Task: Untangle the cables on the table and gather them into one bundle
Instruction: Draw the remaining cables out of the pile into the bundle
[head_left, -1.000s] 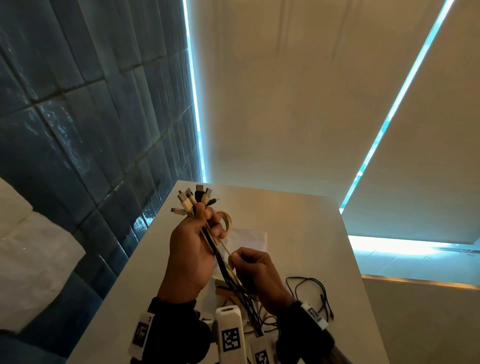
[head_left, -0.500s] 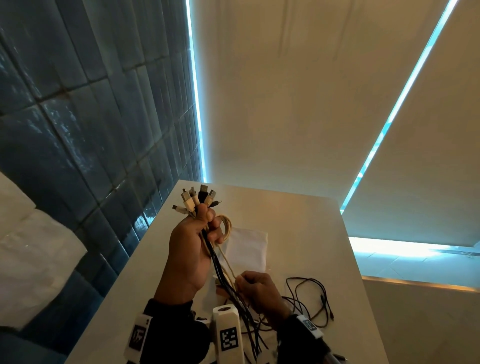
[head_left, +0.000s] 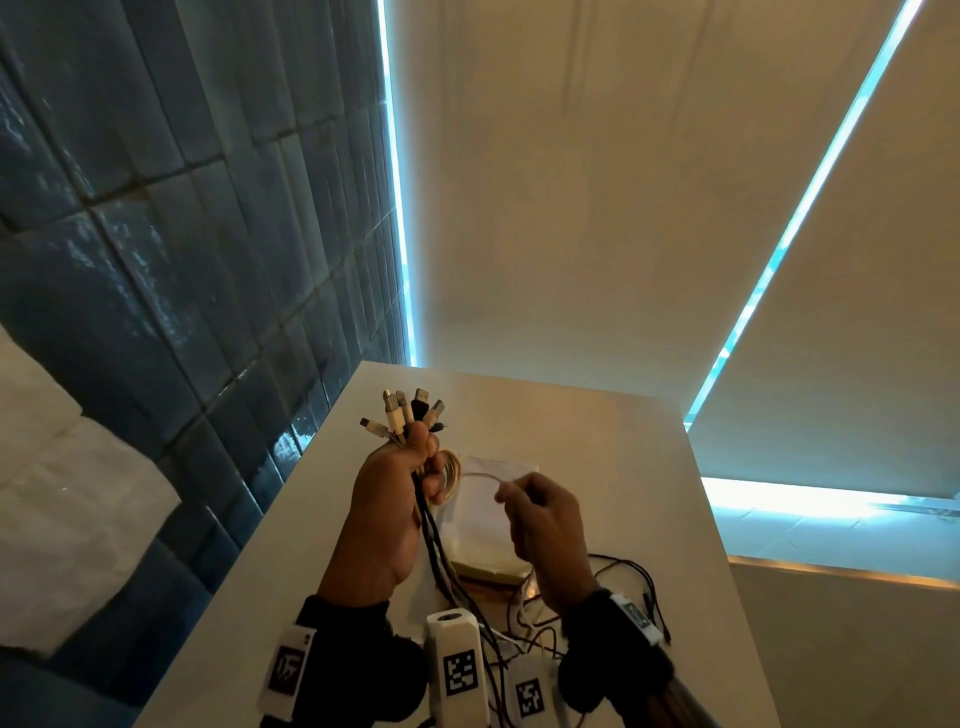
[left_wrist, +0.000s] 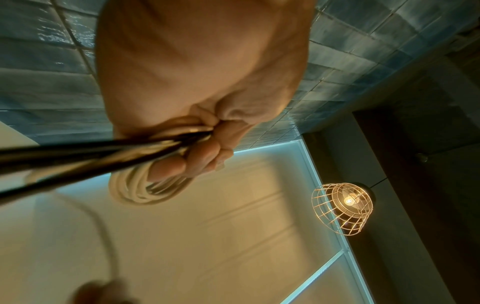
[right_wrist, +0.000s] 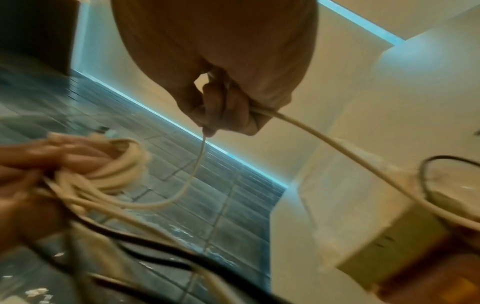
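Left hand (head_left: 387, 499) raised above the white table (head_left: 639, 467), fist wrapped round the cable bundle (head_left: 434, 530); USB plugs (head_left: 408, 413) fan out above the fist, white and black housings mixed, pointing toward the far edge; black and white leads hang from the underside of the fist down to the near edge, passing between the wrist-mounted cameras; cream cable coil (left_wrist: 145, 189) looped round the left fingers (left_wrist: 182, 166), several turns, sitting on the side facing the right hand; left wrist view confirms a tight grip, dark leads exiting the fist toward that picture's left edge. Right hand (head_left: 548, 535) just beside the left, also clear of the table; thumb and fingers pinch a thin cream cable (right_wrist: 337, 152); one run arcs from the pinch across to the coil, the other trails down past the flat white packet (head_left: 491, 525) lying mid-table; right wrist view is blurred, but the pinch itself is clear, other fingers curled in. Loose black cable (head_left: 631, 571) lies in open loops on the table near the right edge, beside the right wrist; more tangled leads on the table near the near edge, partly hidden by sleeves and cameras, count cannot be told. Blue tiled wall (head_left: 156, 234) along the left edge; caged pendant lamp (left_wrist: 342, 207) lit overhead.
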